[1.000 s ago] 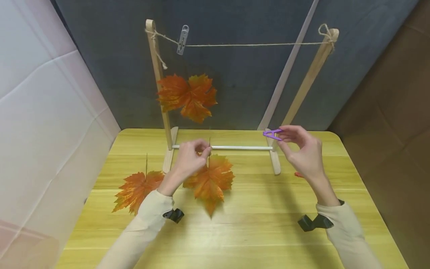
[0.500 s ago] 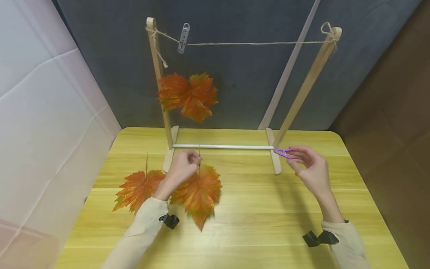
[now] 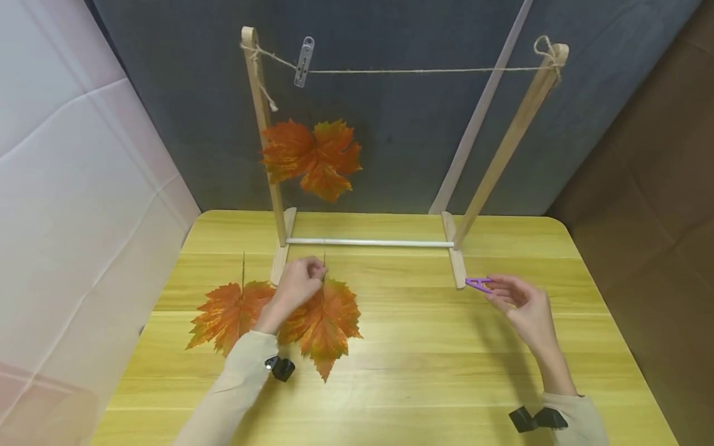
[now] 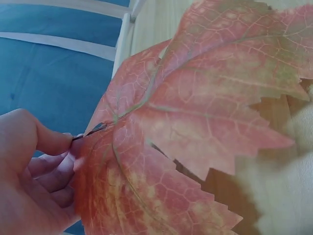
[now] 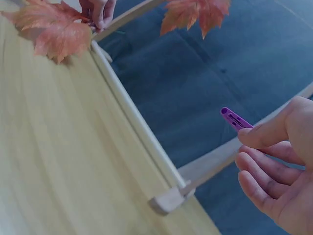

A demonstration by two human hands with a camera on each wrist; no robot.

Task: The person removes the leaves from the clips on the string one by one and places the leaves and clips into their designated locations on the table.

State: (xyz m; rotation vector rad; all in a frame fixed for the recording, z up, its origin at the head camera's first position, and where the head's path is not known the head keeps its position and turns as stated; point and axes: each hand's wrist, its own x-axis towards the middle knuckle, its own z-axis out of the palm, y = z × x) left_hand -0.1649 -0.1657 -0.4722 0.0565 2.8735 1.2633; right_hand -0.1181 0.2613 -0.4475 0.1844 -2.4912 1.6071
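Leaf (image 3: 326,319) points lengthwise nearward, left fingers (image 4: 54,178) pinching its stem (image 4: 78,136), right fingers (image 5: 264,165) a clothespin (image 5: 234,119).

Above the crossbar (image 3: 385,243) a string (image 3: 424,71) is stretched; over the crossbar's left part, a clip (image 3: 304,62) and, lower, a hanging leaf (image 3: 318,158) are placed. Before its left part, another leaf (image 3: 334,325) is held in the left hand (image 3: 297,285); a third leaf (image 3: 220,314) is laid farther left. Before and right of its right end, a peg (image 5: 235,119) is held in the right hand (image 3: 527,310).
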